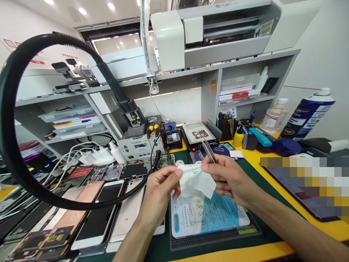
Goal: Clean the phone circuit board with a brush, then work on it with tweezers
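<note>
While both hands meet above the blue mat [218, 218], the left hand [159, 189] pinches the white cloth [196, 182] at its nine o'clock side. The right hand [231, 180], at three o'clock, is closed on the cloth and on thin tweezers [209, 151] that point to eleven o'clock.

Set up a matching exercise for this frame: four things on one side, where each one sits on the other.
Things
1. white wipe
2. tweezers
3. spray can
4. phones

Places
A. lying flat in a row at the left
B. standing at the far right
C. pinched between the left hand and the right hand
D. in the right hand's grip alone, tips pointing away from the person

Pairs: 1-C, 2-D, 3-B, 4-A
</note>
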`<state>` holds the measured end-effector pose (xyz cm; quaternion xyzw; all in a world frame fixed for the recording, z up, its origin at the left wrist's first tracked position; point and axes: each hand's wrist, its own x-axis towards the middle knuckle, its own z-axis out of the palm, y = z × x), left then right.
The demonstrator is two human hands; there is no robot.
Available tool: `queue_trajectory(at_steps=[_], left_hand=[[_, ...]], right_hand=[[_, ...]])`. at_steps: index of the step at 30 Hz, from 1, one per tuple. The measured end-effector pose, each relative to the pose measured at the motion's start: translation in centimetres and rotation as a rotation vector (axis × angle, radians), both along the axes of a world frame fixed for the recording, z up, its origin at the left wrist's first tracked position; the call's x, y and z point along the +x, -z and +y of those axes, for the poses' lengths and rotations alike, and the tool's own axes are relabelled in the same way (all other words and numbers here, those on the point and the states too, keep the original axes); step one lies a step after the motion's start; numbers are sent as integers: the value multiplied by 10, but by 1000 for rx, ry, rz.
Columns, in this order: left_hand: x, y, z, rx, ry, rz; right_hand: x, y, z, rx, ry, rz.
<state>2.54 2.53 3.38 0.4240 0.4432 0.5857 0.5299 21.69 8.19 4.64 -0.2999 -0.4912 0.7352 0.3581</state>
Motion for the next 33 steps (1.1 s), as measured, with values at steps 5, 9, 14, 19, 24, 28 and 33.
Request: queue_trajectory(at_steps=[5,9,14,19,24,28,33], left_hand=[[-1,-1,-3,53,-56,35],[-5,2,-3,87,-60,76],[-6,11,-2,135,-44,141],[2,6,-6,197,-30,252],[8,2,-6,334,-35,453],[9,5,-5,400,-22,587],[9,4,-7,419,-32,690]], right_hand=[[1,2,2,2,9,43],[2,3,2,54,-22,21],[-1,6,0,308,99,-56],[-4,4,-8,612,197,-253],[-10,5,-13,758,213,-369],[-10,6,-11,736,217,-390],[-6,2,-3,547,103,-291]])
